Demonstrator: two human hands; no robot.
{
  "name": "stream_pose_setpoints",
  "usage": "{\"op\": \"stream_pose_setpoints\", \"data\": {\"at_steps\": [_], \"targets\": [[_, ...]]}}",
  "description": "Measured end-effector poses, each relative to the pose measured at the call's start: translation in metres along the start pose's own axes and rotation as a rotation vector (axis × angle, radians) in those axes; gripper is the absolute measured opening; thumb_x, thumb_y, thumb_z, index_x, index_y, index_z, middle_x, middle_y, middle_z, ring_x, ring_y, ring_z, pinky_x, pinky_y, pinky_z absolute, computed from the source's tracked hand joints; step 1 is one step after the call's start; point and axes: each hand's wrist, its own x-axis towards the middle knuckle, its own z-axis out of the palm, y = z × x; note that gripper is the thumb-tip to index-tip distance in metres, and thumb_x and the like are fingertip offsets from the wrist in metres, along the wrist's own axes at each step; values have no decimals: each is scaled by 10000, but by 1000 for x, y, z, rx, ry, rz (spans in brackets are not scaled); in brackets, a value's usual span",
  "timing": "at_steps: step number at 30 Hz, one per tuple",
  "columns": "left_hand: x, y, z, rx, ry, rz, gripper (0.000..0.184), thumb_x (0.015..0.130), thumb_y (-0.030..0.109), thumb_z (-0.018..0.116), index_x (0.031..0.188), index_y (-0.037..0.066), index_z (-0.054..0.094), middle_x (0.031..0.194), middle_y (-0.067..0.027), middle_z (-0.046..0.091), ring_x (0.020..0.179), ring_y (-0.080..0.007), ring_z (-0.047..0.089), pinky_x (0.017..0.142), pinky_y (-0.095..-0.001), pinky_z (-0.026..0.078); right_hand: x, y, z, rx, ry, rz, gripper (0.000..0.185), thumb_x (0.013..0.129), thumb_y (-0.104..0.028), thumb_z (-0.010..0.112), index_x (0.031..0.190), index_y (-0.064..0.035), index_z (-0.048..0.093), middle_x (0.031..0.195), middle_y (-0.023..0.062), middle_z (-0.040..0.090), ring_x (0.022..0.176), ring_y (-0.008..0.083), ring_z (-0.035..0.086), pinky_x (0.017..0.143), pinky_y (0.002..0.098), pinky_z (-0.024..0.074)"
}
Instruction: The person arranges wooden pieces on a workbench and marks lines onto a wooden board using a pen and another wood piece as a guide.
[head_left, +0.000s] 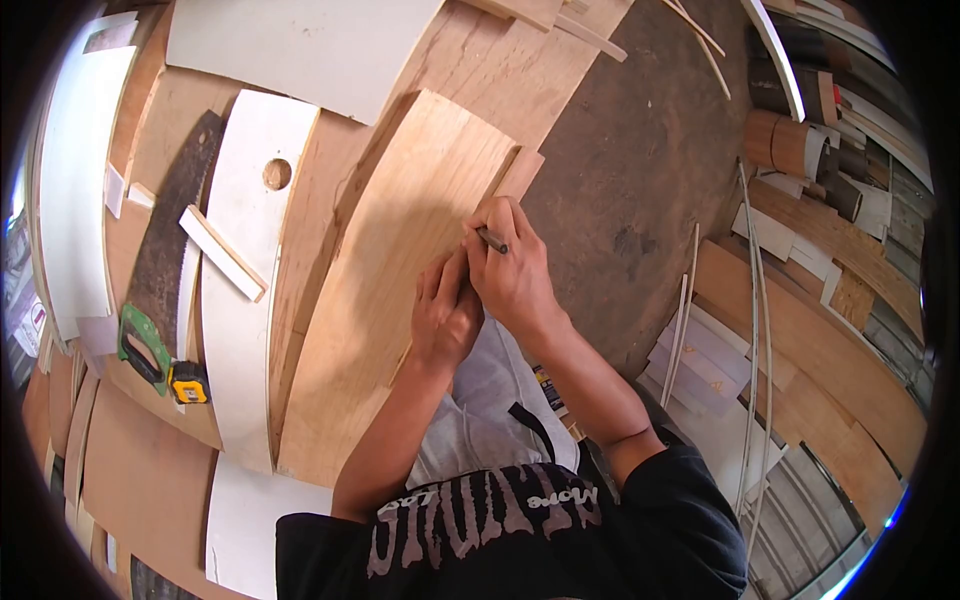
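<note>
Pinching a dark pencil (493,241), your right hand (510,262) is closed around it, over the edge of the long wood board (400,240). Your left hand (446,318) is curled at that same edge, just beside your right.

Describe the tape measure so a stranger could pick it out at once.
Find the long white board with the round hole near its top end. Along its left side in the picture lies a saw with a green handle. The tape measure sits between that handle and the board: small, squarish, yellow and black, unlike the green handle beside it.
</note>
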Motion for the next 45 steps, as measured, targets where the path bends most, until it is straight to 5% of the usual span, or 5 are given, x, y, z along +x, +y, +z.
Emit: {"op": "stream_pose_setpoints", "data": {"at_steps": [16,25,33,41,45], "targets": [[3,5,-6,52,44,31,304,850,-12,746,1151,-17,790,1200,-93,700,1049,-259,689,874,-392,541,10,21,-4,45,71,-13,117,954,-18,740,982,-13,627,891,157,710,754,332,718,701,411,565],[-26,19,-35,90,-153,-31,499,936,38,656,1429,-41,660,1544,-121,570,1315,-273,595,1001,-390,522,9,28,-4,-22,72,-148,126,961,-33,742,976,-6,620,902,168,715,787,349,724,723,415,573],[-38,11,-33,116,-215,-18,644,876,98,665,1505,-24,599,1646,-102,486,1392,-251,545,1077,-390,494,17,25,-22,217,102,156,179,997,-102,763,1041,6,627,895,105,737,804,188,742,752,328,574],[-35,21,-30,174,-224,-67,623,896,139,668,1505,22,618,1625,-78,504,1391,-230,537,1080,-377,483,41,17,-38,33,30,-22,184,948,-150,820,1008,-12,713,872,133,761,780,202,751,720,343,582],[-29,24,-18,138,-140,-96,654,878,90,689,1521,18,594,1536,-112,534,1313,-310,573,1015,-447,497,43,16,-33,-65,-131,-7,209,929,-132,798,1037,1,677,891,185,738,801,339,743,729,417,578]]}}
